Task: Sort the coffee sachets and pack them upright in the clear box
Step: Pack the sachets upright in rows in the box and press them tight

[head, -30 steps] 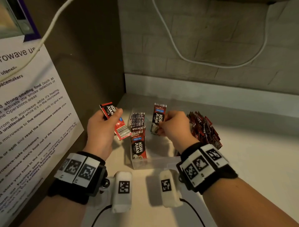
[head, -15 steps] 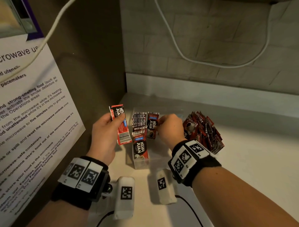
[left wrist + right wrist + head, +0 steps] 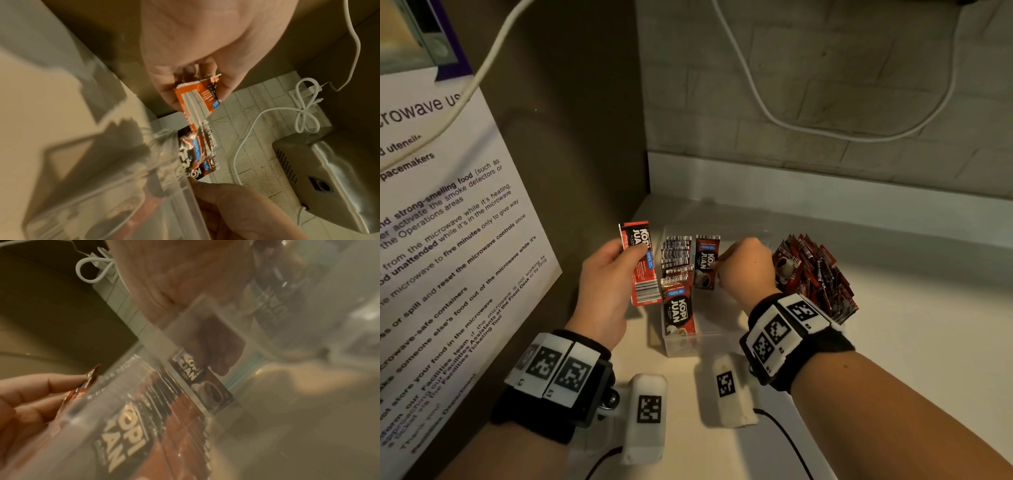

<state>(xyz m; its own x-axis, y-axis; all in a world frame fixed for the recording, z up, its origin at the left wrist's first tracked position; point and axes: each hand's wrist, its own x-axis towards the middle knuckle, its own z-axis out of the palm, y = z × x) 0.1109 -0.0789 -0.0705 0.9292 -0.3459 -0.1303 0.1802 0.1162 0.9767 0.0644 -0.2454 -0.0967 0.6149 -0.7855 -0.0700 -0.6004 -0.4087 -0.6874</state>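
Note:
A clear box stands on the white counter with a row of red-and-black coffee sachets upright along its left side. My left hand holds a red sachet upright just left of the box; the same sachet shows from its back in the left wrist view. My right hand pinches another sachet standing inside the box beside the row, seen through the wall as a sachet with a coffee cup picture. A loose heap of sachets lies right of the box.
A side wall with a printed microwave notice rises close on the left. A tiled back wall with a white cable runs behind. A metal appliance shows in the left wrist view. Bare white counter spreads to the right.
My right hand has carried its sachet down from above the box into it, beside the standing row. My left hand has turned its sachet more upright and brought it closer to the box.

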